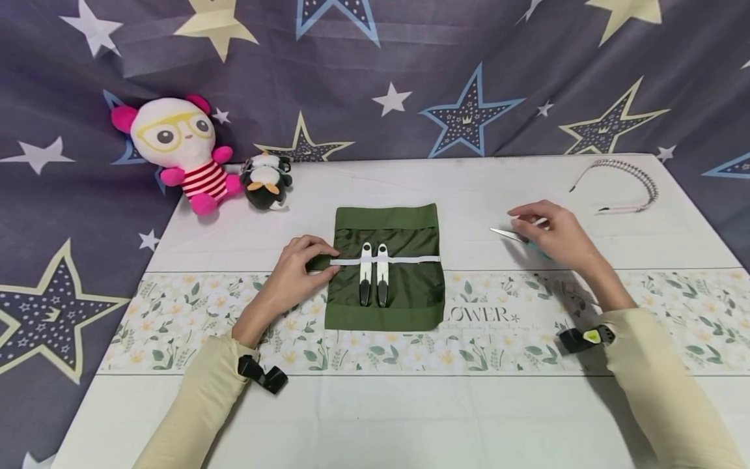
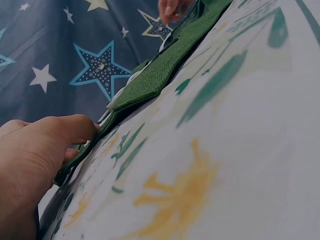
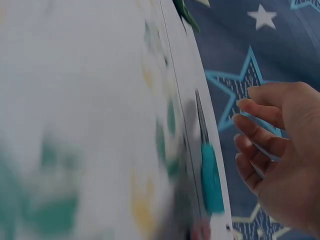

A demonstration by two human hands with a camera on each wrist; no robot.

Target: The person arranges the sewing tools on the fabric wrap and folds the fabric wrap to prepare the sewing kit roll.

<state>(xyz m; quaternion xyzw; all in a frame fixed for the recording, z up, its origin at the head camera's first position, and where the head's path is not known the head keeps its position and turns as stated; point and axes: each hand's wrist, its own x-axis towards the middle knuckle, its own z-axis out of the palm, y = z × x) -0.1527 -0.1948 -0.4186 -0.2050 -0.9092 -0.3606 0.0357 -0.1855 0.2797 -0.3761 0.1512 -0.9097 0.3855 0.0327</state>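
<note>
Green cloth pouch (image 1: pixel 410 283) laid open, mid-tabletop (image 1: pixel 381 417). Two white-and-black tools (image 1: pixel 366 273) held side by side under its white strap (image 1: pixel 410 260). Pouch's left edge pinched by the strap's end between thumb and fingers of the left hand (image 1: pixel 299 270). Scissors (image 3: pixel 207 155) laid toward the tabletop's right edge; right hand (image 1: pixel 553 238) poised above, fingers loosely curved, parted, nothing gripped. Step judged: fetching of scissors. Next, handles probably to be pinched, strap lifted. Headband (image 1: pixel 643 179) left near far right corner.
</note>
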